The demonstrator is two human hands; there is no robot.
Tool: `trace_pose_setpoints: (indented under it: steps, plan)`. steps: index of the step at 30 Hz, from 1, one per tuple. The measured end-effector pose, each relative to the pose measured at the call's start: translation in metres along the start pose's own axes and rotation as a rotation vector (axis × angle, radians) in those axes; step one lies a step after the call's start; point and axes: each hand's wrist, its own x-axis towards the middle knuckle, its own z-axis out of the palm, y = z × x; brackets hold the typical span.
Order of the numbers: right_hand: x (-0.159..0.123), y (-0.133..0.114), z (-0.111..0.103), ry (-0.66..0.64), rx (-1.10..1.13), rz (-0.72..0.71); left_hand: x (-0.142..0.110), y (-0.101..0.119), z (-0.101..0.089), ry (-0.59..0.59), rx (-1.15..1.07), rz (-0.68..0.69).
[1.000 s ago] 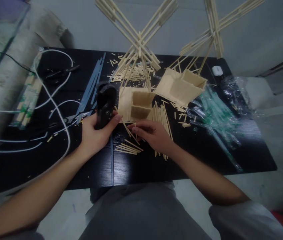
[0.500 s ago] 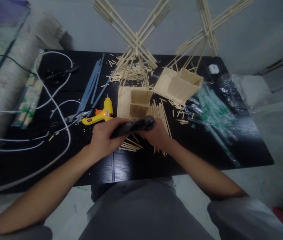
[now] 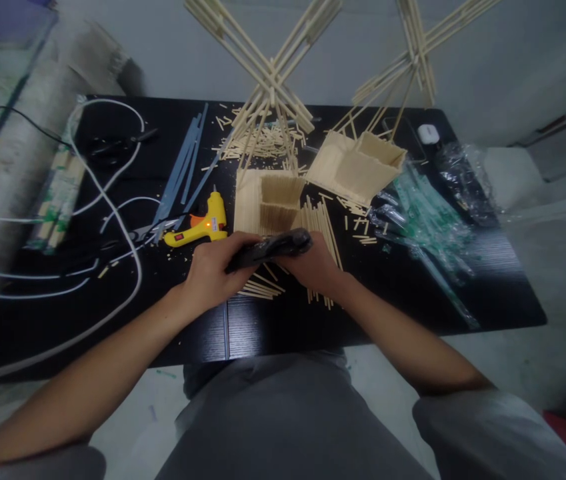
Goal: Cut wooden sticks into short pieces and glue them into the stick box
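Left hand (image 3: 213,270): my fingers are closed round a black tool (image 3: 270,251), its far end pointing to my right.
Right hand (image 3: 317,268): partly hidden behind the tool's far end; I cannot tell whether my fingers grip anything.
Black tool: lies across the gap between my hands, above the table (image 3: 287,333) and in front of the nearer wooden model.
Fanned sticks (image 3: 263,288): thin and pale, on the table just below the tool, partly covered by it.
Long sticks (image 3: 323,223): a loose row running under and past my right hand.
Nearer wooden model (image 3: 247,200): just beyond my hands, a flat base with an open box, crossed stick arms rising behind.
Glue gun (image 3: 200,229): yellow, lying just beyond my left hand, a small orange light showing.
Farther wooden model (image 3: 370,167): similar, tilted, right of the nearer one.
Short offcuts (image 3: 263,143): heaped behind the nearer model.
Blue-grey strips (image 3: 180,170): left of the offcuts.
White cable (image 3: 103,195): looped at far left.
Plastic wrapping (image 3: 433,220): clear and green, crumpled at right.
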Motion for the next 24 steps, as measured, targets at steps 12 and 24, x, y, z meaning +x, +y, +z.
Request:
trace_pose_setpoints:
  steps: [12, 24]
  plan:
    - [0.0017, 0.0065, 0.0028, 0.004, -0.028, -0.08, 0.0008, -0.0058, -0.003, 0.067, 0.013, 0.046]
    - [-0.0002, 0.0075, 0.0055, -0.021, 0.065, -0.019, 0.0078, 0.0005, -0.0081, 0.04, -0.013, 0.021]
